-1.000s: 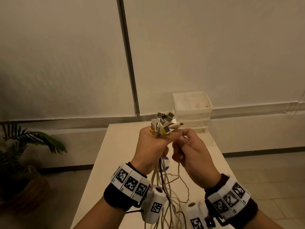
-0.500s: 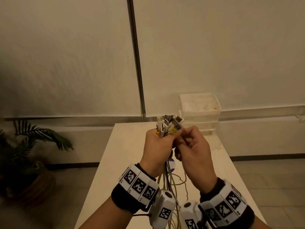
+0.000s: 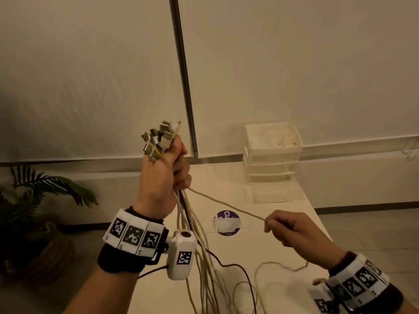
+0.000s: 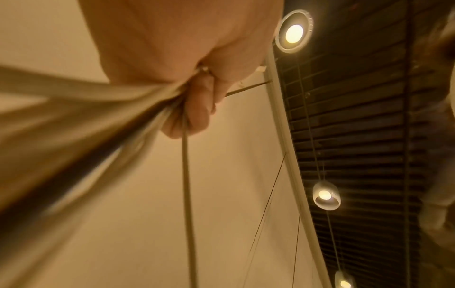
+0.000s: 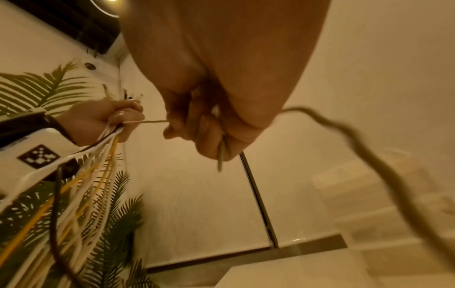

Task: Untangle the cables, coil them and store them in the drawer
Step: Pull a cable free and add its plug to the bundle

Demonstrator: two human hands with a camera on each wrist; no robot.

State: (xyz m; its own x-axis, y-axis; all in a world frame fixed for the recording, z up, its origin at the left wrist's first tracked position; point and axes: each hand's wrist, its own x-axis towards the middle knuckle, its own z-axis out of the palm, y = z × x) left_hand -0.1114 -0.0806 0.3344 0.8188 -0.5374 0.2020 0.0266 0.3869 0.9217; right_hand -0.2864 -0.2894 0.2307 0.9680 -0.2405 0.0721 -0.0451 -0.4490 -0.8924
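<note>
My left hand (image 3: 164,172) is raised above the table and grips a bundle of cables (image 3: 197,250) near their plugs (image 3: 159,138), which stick up out of the fist. White, yellow and dark strands (image 5: 81,175) hang from it down to the table. My right hand (image 3: 286,227) is lower and to the right, pinching one pale cable (image 3: 226,206) that runs taut from the left fist. The same cable (image 5: 147,122) passes through the right fingers and trails off behind in a loose wave. The left fist (image 4: 197,101) shows the cables streaming down from it.
A white table (image 3: 283,298) lies below both hands with loose cable loops on it. A translucent stack of plastic drawers (image 3: 272,159) stands at the table's far right. A round purple sticker (image 3: 227,222) is on the tabletop. A potted palm (image 3: 34,200) stands on the floor left.
The right hand has left the plug cluster and drawn one pale cable out down to the right. The left hand has risen with the bundle.
</note>
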